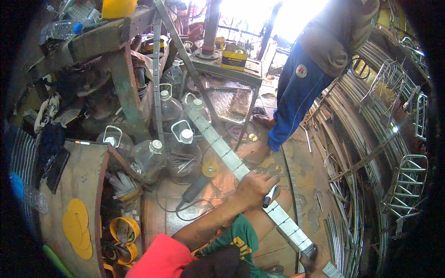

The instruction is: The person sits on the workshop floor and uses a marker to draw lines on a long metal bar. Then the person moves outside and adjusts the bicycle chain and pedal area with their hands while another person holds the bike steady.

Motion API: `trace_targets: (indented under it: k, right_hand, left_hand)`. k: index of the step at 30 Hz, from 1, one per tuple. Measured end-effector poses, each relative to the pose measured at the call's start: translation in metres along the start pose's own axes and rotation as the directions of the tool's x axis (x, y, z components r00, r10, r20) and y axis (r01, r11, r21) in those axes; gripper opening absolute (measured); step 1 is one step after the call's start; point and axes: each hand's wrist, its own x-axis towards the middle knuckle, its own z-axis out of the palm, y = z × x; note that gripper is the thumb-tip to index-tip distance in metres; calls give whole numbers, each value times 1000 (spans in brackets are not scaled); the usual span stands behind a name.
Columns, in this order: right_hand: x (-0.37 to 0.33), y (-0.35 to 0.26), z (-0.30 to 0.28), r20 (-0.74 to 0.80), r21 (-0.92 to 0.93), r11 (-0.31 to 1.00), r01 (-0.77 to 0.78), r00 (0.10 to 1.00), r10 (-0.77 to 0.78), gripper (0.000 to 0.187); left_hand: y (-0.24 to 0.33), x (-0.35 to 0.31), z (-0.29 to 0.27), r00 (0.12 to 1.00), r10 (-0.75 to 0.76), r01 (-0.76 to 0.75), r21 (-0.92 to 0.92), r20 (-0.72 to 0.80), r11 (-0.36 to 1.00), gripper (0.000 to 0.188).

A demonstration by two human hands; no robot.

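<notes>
A long pale metal bar (215, 141) with dark marks across it at intervals runs slantwise from the upper middle to the lower right. My left hand (254, 189) is closed over its middle, and a white marker pen with a black end (269, 196) is held in its fingers. Lower down, my right hand (317, 260) wraps round the bar near its near end. Below the bar, to the left of my left hand, an angle grinder (194, 189) with a yellowish disc lies on the floor, its cable looped beside it.
Several clear plastic jugs (183, 155) stand left of the bar. Yellow discs (76, 228) lie on a wooden board at left, near yellow rolls (125, 230). Another person in blue trousers (296, 92) stands ahead. Metal rods (352, 134) and wire racks (408, 183) fill the right side.
</notes>
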Motion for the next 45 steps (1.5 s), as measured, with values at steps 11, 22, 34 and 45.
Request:
trace_targets:
  k: [11, 22, 34, 45]
  right_hand:
    - [55, 0, -13, -117, 92, 995, -44, 992, 55, 61]
    - [49, -14, 95, -106, 366, 906, -210, 958, 265, 61]
    - [19, -16, 142, -110, 428, 846, -318, 911, 398, 58]
    - [63, -2, 178, 34, 458, 742, -489, 844, 535, 49]
  left_hand:
    - [-1, 61, -8, 987, 126, -125, 17, -95, 992, 22]
    - [-18, 95, 42, 986, 116, -133, 154, 118, 979, 25]
    - [-14, 62, 81, 879, 80, -180, 170, 471, 969, 42]
    - [5, 66, 103, 950, 229, -235, 5, 210, 972, 25]
